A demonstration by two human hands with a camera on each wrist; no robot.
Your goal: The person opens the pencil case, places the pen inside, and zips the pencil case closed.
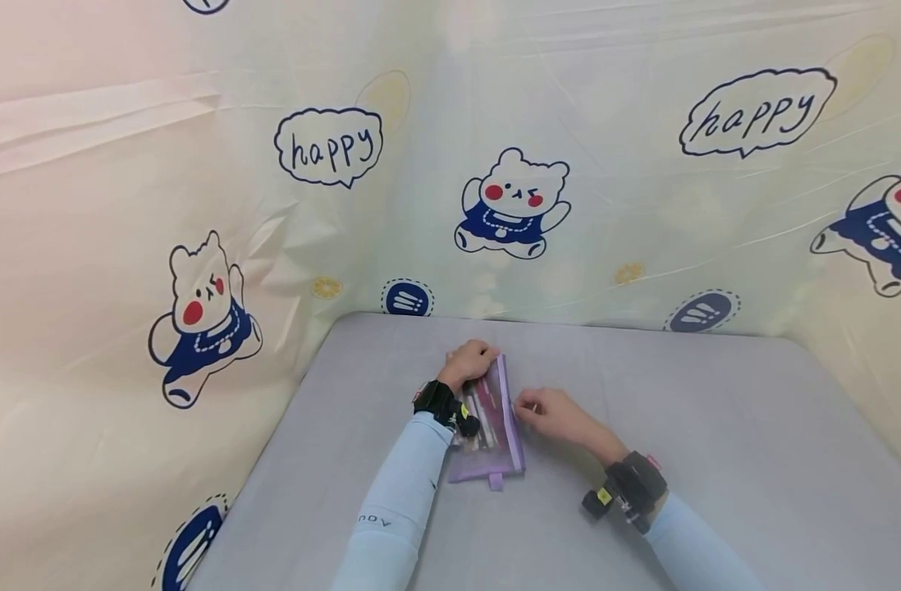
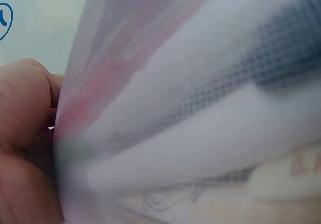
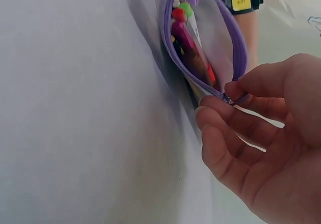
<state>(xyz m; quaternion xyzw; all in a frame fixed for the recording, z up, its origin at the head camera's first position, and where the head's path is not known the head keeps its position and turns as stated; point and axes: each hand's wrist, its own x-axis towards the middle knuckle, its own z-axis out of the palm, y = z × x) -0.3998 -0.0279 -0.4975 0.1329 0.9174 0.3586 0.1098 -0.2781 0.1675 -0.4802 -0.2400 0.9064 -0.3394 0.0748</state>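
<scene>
A see-through mesh pencil case (image 1: 461, 470) with purple edging stands on its side on the table, pens (image 1: 486, 414) visible through it. My left hand (image 1: 468, 362) grips its far end; in the left wrist view the mesh (image 2: 150, 103) fills most of the picture beside the thumb and hides the other fingers. At the zipper, my right hand (image 1: 557, 413) pinches the zipper pull (image 3: 234, 100) between thumb and forefinger. The right wrist view shows the purple zipper (image 3: 239, 48) parted in a wide loop, with several colourful pens (image 3: 188, 40) inside.
A grey cloth-covered table (image 1: 679, 427) lies under both hands. Behind and to the sides hangs a pale curtain (image 1: 606, 230) printed with bears and the word "happy". Each wrist carries a black camera strap (image 1: 638, 484).
</scene>
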